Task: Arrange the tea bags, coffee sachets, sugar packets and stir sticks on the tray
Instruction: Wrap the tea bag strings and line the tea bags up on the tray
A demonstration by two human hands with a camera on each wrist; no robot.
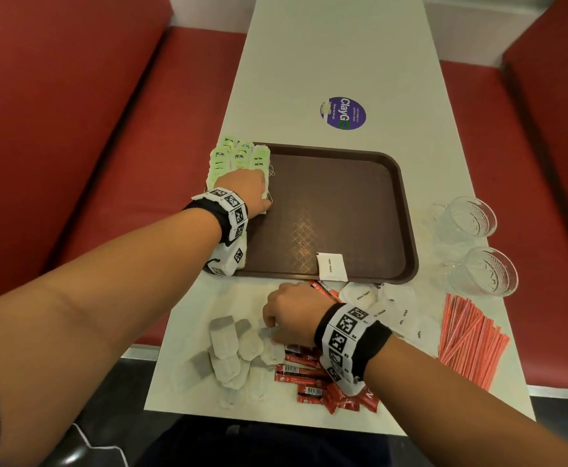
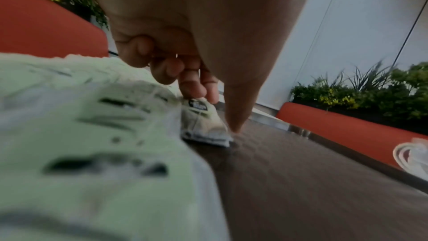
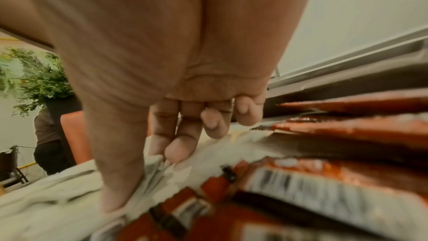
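From the head view, the left hand (image 1: pixel 247 190) rests on green-labelled tea bags (image 1: pixel 239 156) at the far left corner of the brown tray (image 1: pixel 360 203); one sugar packet (image 1: pixel 331 267) lies at its near edge. The right hand (image 1: pixel 292 310) reaches into plain tea bags (image 1: pixel 232 352) beside red coffee sachets (image 1: pixel 309 375) near the table's (image 1: pixel 326 62) front edge; stir sticks (image 1: pixel 468 338) lie right. The left wrist view shows fingers (image 2: pixel 192 83) and thumb pinching a tea bag (image 2: pixel 203 124) on the tray. The right wrist view shows thumb and fingertips (image 3: pixel 178 149) pinching a tea bag (image 3: pixel 152 169).

Tray floor (image 1: pixel 336 203): bare just right of the left hand (image 1: pixel 247 190).
Beyond its fingers: green tea bags (image 1: pixel 239 156) crowd the corner.
Around the right hand (image 1: pixel 292 313): tea bags (image 1: pixel 228 352) left, red sachets (image 1: pixel 309 375) beneath, sugar packets (image 1: pixel 393 305) right.
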